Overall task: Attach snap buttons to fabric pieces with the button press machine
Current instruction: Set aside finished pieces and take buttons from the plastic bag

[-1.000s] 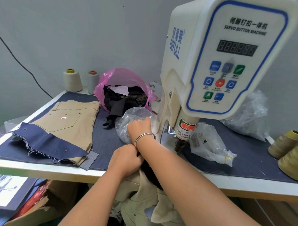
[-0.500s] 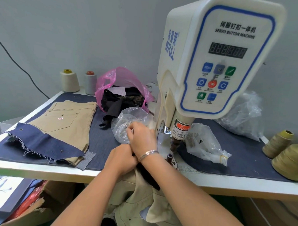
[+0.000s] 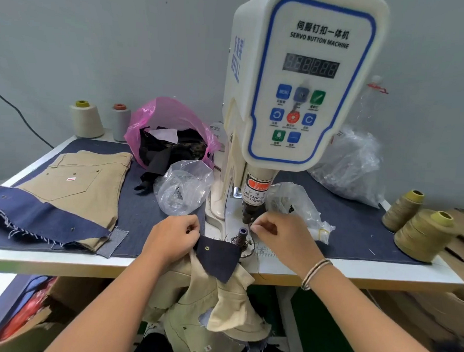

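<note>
- Left hand point(image 3: 173, 238) grips the near-left corner of the navy fabric flap point(image 3: 218, 257).
- Right hand point(image 3: 279, 232) pinches something small, unidentifiable, beside the post point(image 3: 242, 235) under the button machine point(image 3: 296, 80).

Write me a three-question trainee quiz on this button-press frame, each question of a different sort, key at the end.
1. True or false: the left hand grips the navy flap at the table edge.
2. Multiple choice: the right hand's fingertips are A) on the control panel, B) beside the lower die under the press head, C) inside the pink bag.
3. Fill in: the flap already carries one ____ near its top left corner.

Key: 1 true. 2 B. 3 snap.
</note>
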Tool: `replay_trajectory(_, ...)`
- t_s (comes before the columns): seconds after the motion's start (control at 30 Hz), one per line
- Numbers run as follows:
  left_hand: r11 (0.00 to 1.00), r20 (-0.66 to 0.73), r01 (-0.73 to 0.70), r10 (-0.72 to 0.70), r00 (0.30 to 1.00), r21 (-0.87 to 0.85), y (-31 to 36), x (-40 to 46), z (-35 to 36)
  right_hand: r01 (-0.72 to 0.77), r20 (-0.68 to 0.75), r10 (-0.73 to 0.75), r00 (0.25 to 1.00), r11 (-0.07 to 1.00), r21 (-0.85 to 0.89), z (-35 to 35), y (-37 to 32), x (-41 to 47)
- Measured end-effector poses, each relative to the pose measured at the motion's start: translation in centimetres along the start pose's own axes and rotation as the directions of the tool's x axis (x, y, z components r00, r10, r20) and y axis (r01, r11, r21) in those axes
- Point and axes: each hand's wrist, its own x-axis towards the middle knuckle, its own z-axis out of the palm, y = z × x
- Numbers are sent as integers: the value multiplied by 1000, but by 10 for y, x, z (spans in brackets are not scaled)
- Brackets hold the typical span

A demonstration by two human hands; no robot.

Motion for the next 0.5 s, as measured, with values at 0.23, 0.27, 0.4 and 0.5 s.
replay_trajectory(0.23,1000,13,1,0,1000,-13,-1,1,0,148,79,-133,988,958,-245,0,-4,15)
replay_trajectory(0.27,1000,15,0,0,1000,-13,-1,1,0,125,80,-111,991,972,-201,2,-3,15)
replay_trajectory(0.4,1000,11,0,0,1000,-14,-1,2,1,-27,71,21,997,996,83,10,-3,13)
replay_trajectory(0.5,1000,8,-6,6,1000,-18,-1,1,1,-62,59,54,997,986,156,12,-2,10)
